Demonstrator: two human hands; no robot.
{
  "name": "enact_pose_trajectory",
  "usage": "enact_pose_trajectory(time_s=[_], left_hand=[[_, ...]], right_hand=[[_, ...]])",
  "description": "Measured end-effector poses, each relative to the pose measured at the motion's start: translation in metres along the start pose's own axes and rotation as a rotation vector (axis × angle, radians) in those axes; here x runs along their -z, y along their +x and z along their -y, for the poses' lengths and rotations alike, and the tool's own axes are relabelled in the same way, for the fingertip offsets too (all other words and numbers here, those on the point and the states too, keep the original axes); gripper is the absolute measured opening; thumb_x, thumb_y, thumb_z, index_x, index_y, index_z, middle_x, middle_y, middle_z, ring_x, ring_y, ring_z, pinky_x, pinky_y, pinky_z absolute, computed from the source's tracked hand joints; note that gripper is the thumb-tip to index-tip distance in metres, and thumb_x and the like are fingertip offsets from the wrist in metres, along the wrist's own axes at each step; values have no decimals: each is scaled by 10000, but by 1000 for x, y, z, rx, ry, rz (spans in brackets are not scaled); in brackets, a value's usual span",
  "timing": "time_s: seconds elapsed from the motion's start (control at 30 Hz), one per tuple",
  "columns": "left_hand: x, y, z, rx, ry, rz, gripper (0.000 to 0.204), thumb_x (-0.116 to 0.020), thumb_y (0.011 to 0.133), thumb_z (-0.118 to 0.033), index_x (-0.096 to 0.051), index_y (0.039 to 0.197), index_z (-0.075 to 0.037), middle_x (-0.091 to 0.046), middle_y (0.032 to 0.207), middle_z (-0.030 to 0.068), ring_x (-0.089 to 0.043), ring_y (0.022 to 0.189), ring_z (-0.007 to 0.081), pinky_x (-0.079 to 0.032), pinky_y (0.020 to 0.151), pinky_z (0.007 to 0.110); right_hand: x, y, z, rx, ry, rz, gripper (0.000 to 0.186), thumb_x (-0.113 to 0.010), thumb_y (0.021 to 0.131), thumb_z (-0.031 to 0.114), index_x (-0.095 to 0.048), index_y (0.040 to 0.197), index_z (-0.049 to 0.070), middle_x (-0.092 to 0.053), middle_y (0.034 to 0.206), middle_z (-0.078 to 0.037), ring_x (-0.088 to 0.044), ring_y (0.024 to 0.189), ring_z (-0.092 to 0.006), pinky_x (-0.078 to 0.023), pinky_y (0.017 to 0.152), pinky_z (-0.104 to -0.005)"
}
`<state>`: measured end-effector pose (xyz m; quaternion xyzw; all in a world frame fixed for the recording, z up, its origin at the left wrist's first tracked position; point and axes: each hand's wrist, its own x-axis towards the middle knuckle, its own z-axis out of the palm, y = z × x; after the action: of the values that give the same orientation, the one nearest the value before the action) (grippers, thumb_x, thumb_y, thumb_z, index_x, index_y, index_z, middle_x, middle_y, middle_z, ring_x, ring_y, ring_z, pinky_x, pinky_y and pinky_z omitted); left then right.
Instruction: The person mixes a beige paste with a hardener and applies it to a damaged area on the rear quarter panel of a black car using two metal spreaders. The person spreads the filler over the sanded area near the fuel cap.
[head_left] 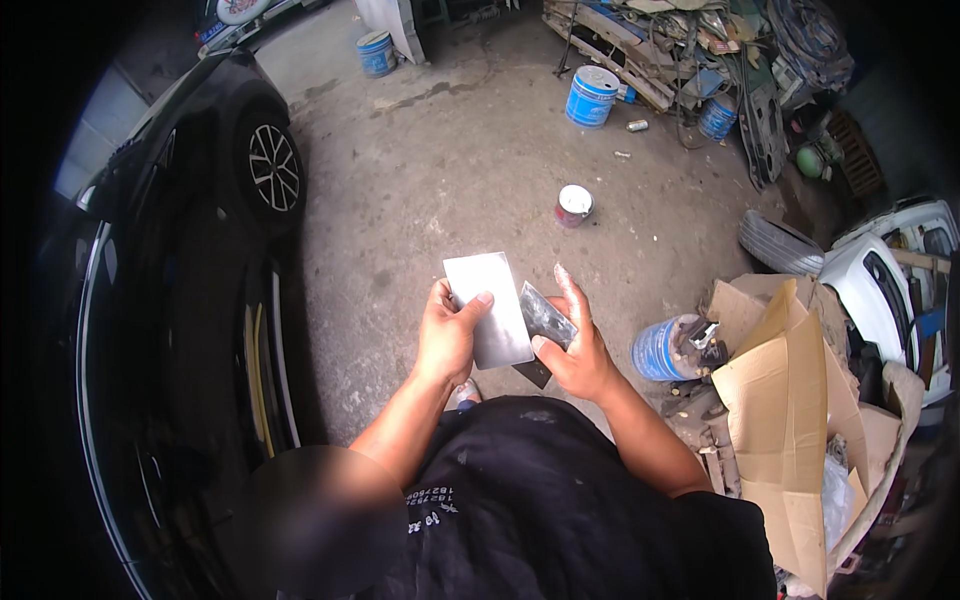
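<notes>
My left hand [444,338] grips a flat, shiny silver-white rectangular plate [495,325] by its left edge, the thumb lying on its face. Beside the plate's right edge, my right hand [582,362] pinches a dark flat scraper [545,314] smeared with a whitish, dusty film. The right thumb presses on the scraper, while the index finger points up and carries pale residue. A dark corner of a flat piece [537,374] shows below the plate; what it belongs to is hidden. Both hands are close together in front of my black shirt.
A black car [180,300] stands along the left. On the concrete floor ahead is a small can [574,205] with a white top. Blue buckets [592,97] stand farther off and at the right, near cardboard [775,420], a tyre [780,243] and piled scrap.
</notes>
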<state>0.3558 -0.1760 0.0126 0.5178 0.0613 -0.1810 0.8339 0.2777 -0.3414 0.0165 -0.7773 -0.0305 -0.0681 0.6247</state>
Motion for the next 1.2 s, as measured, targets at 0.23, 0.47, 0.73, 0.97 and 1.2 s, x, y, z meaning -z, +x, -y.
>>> enact_pose_trajectory(time_s=[0.23,0.47,0.73,0.97,1.2], left_hand=[[1,-6,2,43,-25,-5,291,-604,876,-1,-443,1119,4,-616,1023,124,-614,929,187,-507,843,336],[-5,-8,-2,-21,-38,-19,310,-610,865,-10,-436,1120,10,-607,1034,127,-608,921,174,-501,835,311],[-7,-12,-2,-109,54,-52,296,-615,875,-31,-438,1110,2,-602,1029,102,-582,929,146,-474,838,290],[-8,-13,2,-234,93,-40,299,-625,876,-38,-434,1103,5,-595,1017,92,-567,921,128,-466,831,273],[-9,-8,-1,-216,122,-26,291,-620,879,-38,-431,1097,1,-588,1017,93,-561,916,125,-469,821,276]], right_hand=[[-11,-5,-7,238,-107,-168,743,-563,864,72,-119,1455,-11,-583,1190,-251,-595,1097,-337,-443,951,-405],[-7,-7,-10,427,-275,-87,656,-506,905,54,-135,1437,-40,-606,1148,-257,-620,1051,-357,-453,948,-427],[-13,-8,-4,441,-254,-100,645,-475,918,58,-110,1442,-34,-589,1144,-270,-626,980,-377,-465,898,-434],[-15,-6,6,416,-234,-151,634,-492,893,29,-155,1425,-52,-573,1155,-283,-605,1017,-413,-456,921,-449],[-14,-4,1,426,-284,-152,622,-505,886,30,-193,1416,-61,-567,1170,-286,-605,1023,-415,-472,897,-449]])
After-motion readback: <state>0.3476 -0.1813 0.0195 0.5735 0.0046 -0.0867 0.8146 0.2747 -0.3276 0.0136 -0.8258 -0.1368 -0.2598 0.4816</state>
